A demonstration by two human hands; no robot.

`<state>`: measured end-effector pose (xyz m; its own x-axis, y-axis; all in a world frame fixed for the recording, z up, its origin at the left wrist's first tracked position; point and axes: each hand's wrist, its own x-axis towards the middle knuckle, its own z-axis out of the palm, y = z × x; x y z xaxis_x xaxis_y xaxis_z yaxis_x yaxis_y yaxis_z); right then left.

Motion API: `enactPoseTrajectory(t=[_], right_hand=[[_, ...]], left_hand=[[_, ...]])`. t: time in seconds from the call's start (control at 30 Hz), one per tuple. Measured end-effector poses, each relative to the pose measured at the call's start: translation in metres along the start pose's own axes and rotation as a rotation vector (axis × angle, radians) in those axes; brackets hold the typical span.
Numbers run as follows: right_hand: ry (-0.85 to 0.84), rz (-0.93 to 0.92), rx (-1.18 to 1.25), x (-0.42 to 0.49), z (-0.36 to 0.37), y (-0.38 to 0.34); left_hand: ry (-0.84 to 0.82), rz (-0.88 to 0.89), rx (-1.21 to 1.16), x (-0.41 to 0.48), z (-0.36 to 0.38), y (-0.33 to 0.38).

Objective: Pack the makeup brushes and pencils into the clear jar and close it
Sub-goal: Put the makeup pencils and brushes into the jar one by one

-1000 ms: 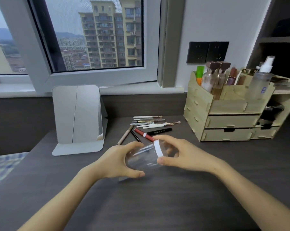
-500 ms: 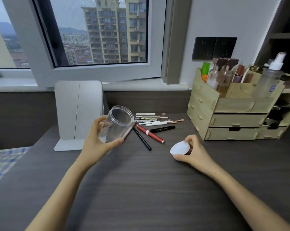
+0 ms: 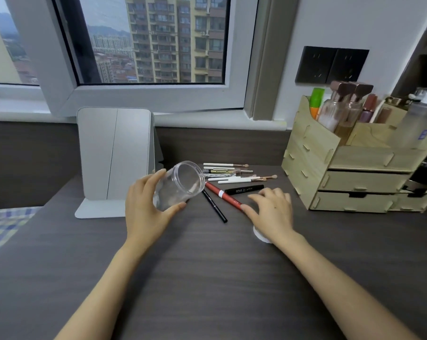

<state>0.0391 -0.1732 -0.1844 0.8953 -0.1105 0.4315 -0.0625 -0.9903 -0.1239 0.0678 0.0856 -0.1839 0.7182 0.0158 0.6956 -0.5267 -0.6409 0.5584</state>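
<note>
Clear jar point(image 3: 176, 185): smooth cylinder, empty, lidless, tilted, gripped by left hand point(image 3: 146, 207); right hand point(image 3: 271, 212) fingers spread, holding nothing.

The right hand point(image 3: 272, 212) hides most of the round white lid point(image 3: 258, 235) beneath its wrist and covers the red pencil's point(image 3: 223, 196) near end; its fingers blur.

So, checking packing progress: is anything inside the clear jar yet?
No, the clear jar, tilted in the left hand, shows nothing inside.
</note>
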Motion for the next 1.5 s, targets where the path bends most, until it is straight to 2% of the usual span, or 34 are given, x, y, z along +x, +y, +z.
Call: enactPoseTrajectory(t=[0.1, 0.2, 0.27, 0.37, 0.43, 0.5, 0.73, 0.87, 1.03, 1.17, 1.27, 1.33, 1.37, 1.43, 1.5], right_hand=[[-0.111, 0.019, -0.153, 0.016, 0.013, -0.017], [-0.134, 0.02, -0.152, 0.022, 0.022, -0.023], [-0.1, 0.092, -0.016, 0.022, 0.022, -0.025], [0.065, 0.269, 0.466, 0.02, 0.002, -0.021], [0.133, 0.269, 0.736, 0.014, -0.022, -0.014], [0.13, 0.238, 0.898, 0.007, -0.047, -0.008], [-0.018, 0.059, 0.91, -0.008, -0.069, -0.037], [-0.078, 0.057, 0.981, -0.016, -0.049, -0.066], [0.01, 0.046, 0.861, -0.023, -0.032, -0.085], [-0.008, -0.041, 0.778, -0.022, -0.025, -0.087], [0.086, 0.052, 0.771, -0.019, -0.018, -0.075], [0.204, 0.124, 0.578, -0.015, -0.013, -0.059], [0.192, 0.125, 0.394, -0.012, -0.009, -0.05], [-0.028, 0.093, 0.014, -0.007, -0.001, -0.032], [-0.216, 0.031, -0.131, -0.001, 0.006, -0.019]], left_hand=[[0.032, 0.079, 0.115, -0.003, 0.0, -0.005], [0.072, 0.124, 0.215, -0.003, 0.002, -0.01], [0.078, 0.13, 0.265, -0.002, 0.003, -0.013], [0.104, 0.134, 0.302, -0.002, 0.003, -0.017], [0.126, 0.146, 0.313, -0.001, 0.001, -0.018], [0.141, 0.153, 0.322, 0.0, 0.0, -0.017], [0.065, 0.221, 0.32, -0.003, 0.002, -0.013], [0.007, 0.284, 0.285, -0.01, 0.002, -0.009], [-0.032, 0.269, 0.255, -0.012, -0.001, -0.007], [-0.071, 0.292, 0.283, -0.012, 0.001, -0.011], [-0.076, 0.261, 0.28, -0.013, 0.001, -0.015], [-0.058, 0.235, 0.282, -0.012, 0.001, -0.017], [-0.049, 0.225, 0.285, -0.012, 0.002, -0.018], [-0.039, 0.211, 0.286, -0.012, 0.002, -0.019], [-0.038, 0.205, 0.287, -0.012, 0.003, -0.02]])
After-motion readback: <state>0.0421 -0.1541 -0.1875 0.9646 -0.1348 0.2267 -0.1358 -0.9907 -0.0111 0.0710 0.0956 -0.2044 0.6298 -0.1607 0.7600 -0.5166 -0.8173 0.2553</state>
